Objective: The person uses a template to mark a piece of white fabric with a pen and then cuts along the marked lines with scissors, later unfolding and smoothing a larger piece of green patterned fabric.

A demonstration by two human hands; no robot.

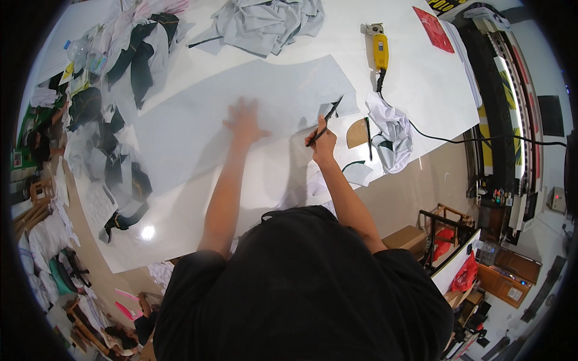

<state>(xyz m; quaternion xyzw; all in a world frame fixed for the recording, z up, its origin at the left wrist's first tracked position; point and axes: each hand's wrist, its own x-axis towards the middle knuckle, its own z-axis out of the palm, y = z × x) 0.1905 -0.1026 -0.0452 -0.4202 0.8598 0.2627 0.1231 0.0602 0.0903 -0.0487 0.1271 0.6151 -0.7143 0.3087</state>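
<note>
A large light grey fabric piece (180,114) lies spread across the white table (186,231). Over its middle is my left hand (244,123), somewhat blurred, with fingers spread and nothing held. I cannot tell whether it presses on the cloth. My right hand (323,142) is closed around the handles of black scissors (330,117). Their blades point up and right at the fabric's right end, where a small flap of cloth shows. Just right of this hand are a brown rounded template (356,134) and a thin dark strip (368,138).
A yellow electric cutter (380,51) lies at the far right, its black cord (457,141) running off the table's right side. Crumpled grey cloth (265,24) sits at the back, another bunch (392,135) on the right. Grey and dark-green scraps (117,150) heap along the left.
</note>
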